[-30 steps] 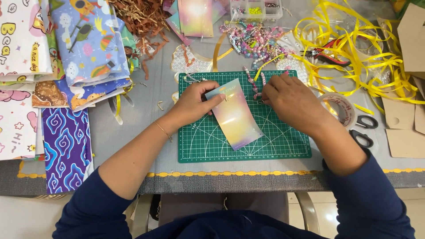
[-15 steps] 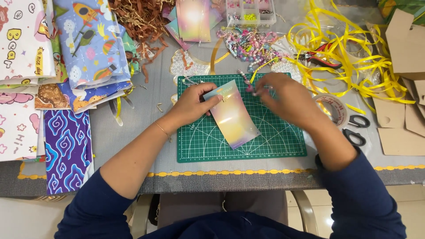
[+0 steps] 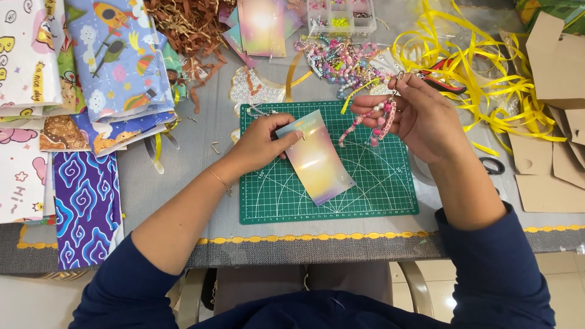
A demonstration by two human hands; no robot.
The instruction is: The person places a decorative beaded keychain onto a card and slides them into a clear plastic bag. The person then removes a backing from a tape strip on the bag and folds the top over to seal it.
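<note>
My left hand [image 3: 263,144] pinches the top corner of a shiny pastel card [image 3: 315,158] that lies tilted on the green cutting mat [image 3: 365,189]. My right hand [image 3: 414,113] is raised above the mat's far right corner and holds a pink and white beaded strap [image 3: 373,122]. The strap dangles from my fingers, with a small metal ring at its top. The card and the strap do not touch.
A pile of bead strands [image 3: 341,60] and a bead box [image 3: 341,13] lie behind the mat, with more pastel cards [image 3: 262,24]. Yellow ribbon [image 3: 487,67] tangles at the right near cardboard pieces [image 3: 554,109]. Patterned papers [image 3: 91,91] are stacked left. Scissors [image 3: 492,166] lie right.
My right hand has lifted off the card and moved up and right, now holding the beaded strap. My left hand still holds the card.
</note>
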